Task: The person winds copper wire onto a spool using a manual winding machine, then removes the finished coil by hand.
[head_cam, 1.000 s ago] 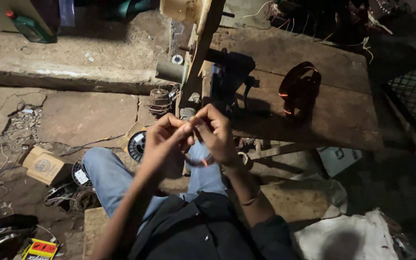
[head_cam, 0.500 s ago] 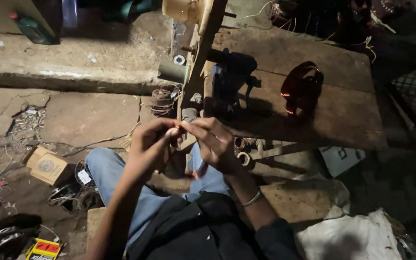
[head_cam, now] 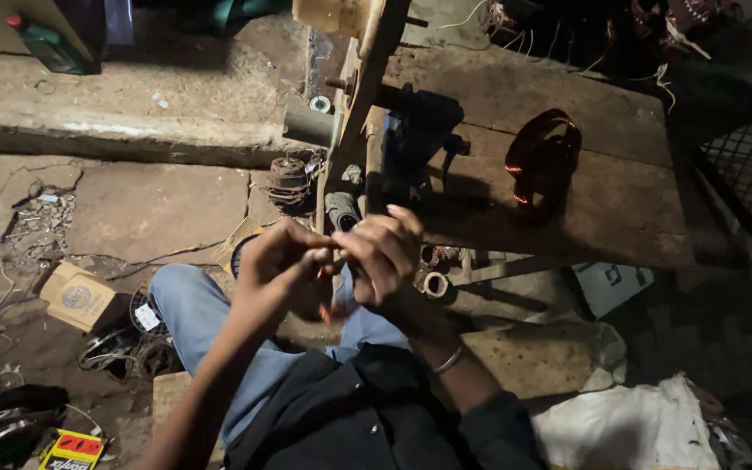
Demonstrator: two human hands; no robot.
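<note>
My left hand [head_cam: 285, 270] and my right hand [head_cam: 385, 252] meet in front of my chest, fingertips pinched together on a small thin piece [head_cam: 321, 271] that is mostly hidden by the fingers; it may be wire, I cannot tell. Both hands hover above my knees in blue jeans [head_cam: 193, 313]. A metal bangle [head_cam: 447, 359] circles my right wrist. Beyond the hands lies a wooden workbench [head_cam: 620, 218] with a coil of copper wire [head_cam: 541, 161] on it.
A dark vise-like tool [head_cam: 419, 130] stands at the bench's left end. A small cardboard box [head_cam: 78, 296], metal parts [head_cam: 289, 178] and scraps litter the cracked floor at left. A green bottle [head_cam: 50, 43] sits at top left. White cloth [head_cam: 628, 426] lies at bottom right.
Both hands stay pinched together and have drifted slightly down and left in view; the fingers keep working the small piece. Nothing else has moved.
</note>
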